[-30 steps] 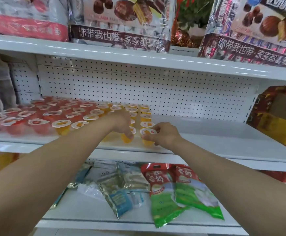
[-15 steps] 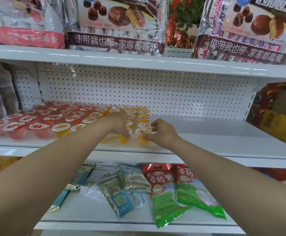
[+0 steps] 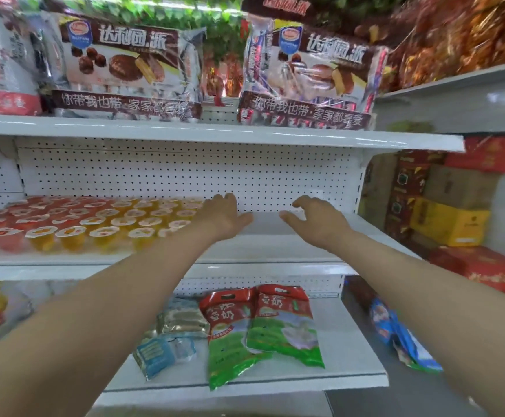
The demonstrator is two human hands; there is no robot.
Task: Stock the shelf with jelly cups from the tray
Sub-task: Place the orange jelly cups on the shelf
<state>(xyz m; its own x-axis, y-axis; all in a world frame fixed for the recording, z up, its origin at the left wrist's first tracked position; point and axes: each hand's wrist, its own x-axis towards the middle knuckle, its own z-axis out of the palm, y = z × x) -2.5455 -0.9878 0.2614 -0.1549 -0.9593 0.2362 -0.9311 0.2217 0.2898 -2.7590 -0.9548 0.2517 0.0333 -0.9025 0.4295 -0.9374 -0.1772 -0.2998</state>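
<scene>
Both grips empty, fingers loosely spread: your left hand (image 3: pixel 221 218) sits just right of the jelly cups (image 3: pixel 110 221), nearer them; your right hand (image 3: pixel 317 224) hovers farther along the shelf (image 3: pixel 269 245).

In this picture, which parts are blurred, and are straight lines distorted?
Head view: blur smears the jelly cups and the golden bags top right; left hand and right hand look sharper; the upper shelf edge bows slightly, wide-angle distortion.

White shelf (image 3: pixel 275 251) — rows of red and orange jelly cups (image 3: pixel 95 224) fill its left half
</scene>
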